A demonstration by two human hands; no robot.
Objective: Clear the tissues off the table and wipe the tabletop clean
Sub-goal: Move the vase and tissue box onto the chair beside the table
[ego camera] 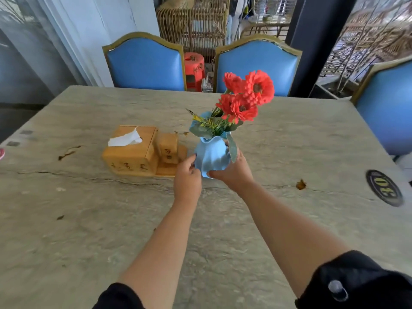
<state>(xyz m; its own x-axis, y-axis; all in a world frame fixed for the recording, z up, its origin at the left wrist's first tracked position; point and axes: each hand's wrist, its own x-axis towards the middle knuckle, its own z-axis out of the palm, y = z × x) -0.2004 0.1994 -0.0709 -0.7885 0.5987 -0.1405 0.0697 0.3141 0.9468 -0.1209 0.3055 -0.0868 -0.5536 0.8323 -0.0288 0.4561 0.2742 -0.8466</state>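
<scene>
A light blue vase [211, 156] with red flowers [247, 97] stands near the middle of the stone tabletop [111, 219]. My left hand [187, 179] touches its left side and my right hand [231, 170] wraps around its right side and base. Just left of the vase sits a wooden tissue box [130, 152] with a white tissue [124, 139] sticking out of its top. Brown stains mark the tabletop: a smear [68, 152] at the left and a blot [301, 184] at the right.
A small wooden holder [168, 148] shares the tissue box's tray. A round black number badge [384, 187] lies near the right edge. Three blue chairs [146, 63] stand along the far and right sides of the table.
</scene>
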